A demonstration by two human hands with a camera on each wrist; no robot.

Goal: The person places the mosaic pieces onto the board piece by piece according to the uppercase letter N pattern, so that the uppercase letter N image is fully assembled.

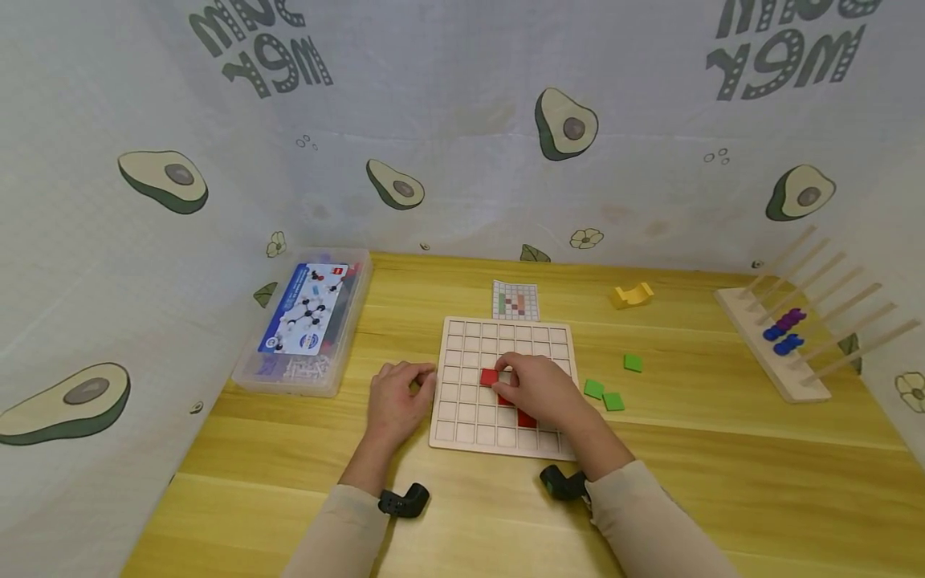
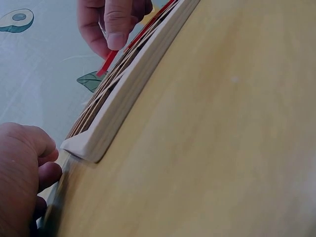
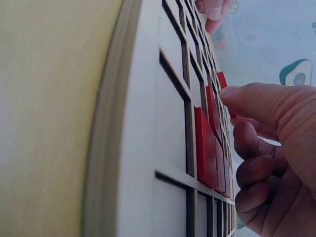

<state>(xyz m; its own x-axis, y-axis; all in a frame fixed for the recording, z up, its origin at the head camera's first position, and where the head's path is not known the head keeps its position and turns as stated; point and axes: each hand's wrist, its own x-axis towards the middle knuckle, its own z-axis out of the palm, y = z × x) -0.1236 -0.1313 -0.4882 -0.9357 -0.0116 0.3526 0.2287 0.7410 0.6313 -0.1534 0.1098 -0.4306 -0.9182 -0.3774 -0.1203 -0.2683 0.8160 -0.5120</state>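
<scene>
My right hand [image 1: 542, 389] is over the middle of a wooden grid board [image 1: 455, 413], pinching a small red square tile [image 1: 489, 376] between thumb and index finger. In the left wrist view the pinched tile stands tilted just above the grid. Other red tiles [image 3: 207, 153] sit in the board's squares under the right hand, partly hidden by it in the head view. My left hand [image 1: 397, 401] rests on the table at the board's left edge, fingers loosely bent and fingertips right by the rim, holding nothing.
Loose green tiles [image 1: 613, 401] lie right of the board. A card with a coloured grid pattern [image 1: 515, 300] lies behind it. A clear plastic box [image 1: 325, 373] stands at left, a yellow curved block [image 1: 633, 295] at back right, and a pegged wooden stand [image 1: 773, 353] far right.
</scene>
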